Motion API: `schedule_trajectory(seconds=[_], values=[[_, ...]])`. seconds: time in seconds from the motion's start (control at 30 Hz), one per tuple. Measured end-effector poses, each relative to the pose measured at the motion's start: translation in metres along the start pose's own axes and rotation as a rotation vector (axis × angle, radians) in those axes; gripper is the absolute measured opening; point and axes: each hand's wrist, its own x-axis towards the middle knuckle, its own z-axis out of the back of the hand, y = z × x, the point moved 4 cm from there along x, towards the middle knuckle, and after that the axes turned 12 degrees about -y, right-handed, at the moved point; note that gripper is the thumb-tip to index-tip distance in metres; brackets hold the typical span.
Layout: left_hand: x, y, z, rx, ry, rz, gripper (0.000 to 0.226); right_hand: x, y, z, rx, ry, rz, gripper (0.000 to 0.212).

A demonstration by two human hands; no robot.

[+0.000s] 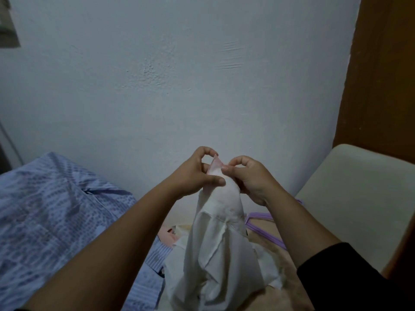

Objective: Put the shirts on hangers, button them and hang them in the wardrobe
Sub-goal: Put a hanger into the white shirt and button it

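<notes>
Both hands on white shirt

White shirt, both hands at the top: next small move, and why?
Probably reach for a purple hanger and slip it in. Both hands, left hand and right hand, pinch the top of the white shirt, which hangs limp with no hanger visible inside; the hangers lie just right of it.

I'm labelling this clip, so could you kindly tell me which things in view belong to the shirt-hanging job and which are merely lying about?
Part of the job:
- white shirt, pinched at its top by the left hand and right hand
- purple hangers on the bed
- blue patterned shirt spread out at the left

Just lying about:
- cream cushion at the right
- brown wooden panel
</notes>
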Motion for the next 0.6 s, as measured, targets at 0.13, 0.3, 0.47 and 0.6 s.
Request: schedule_trajectory(seconds=[0.13, 0.3, 0.47, 0.6], values=[[-0.001, -0.005, 0.003, -0.026, 0.049, -0.061, 0.044, 0.003, -0.004, 0.003, 0.081, 0.011, -0.095, 0.023], [-0.003, -0.012, 0.004, 0.064, 0.162, -0.041, 0.032, 0.005, -0.003, 0.002, 0.127, 0.0, -0.096, 0.028], [-0.002, -0.018, 0.014, 0.069, 0.212, 0.1, 0.028, 0.0, 0.003, 0.003, 0.216, 0.22, -0.045, 0.021], [0.002, -0.023, 0.029, -0.015, 0.152, 0.142, 0.031, -0.005, 0.004, 0.003, 0.136, 0.37, -0.04, 0.023]])
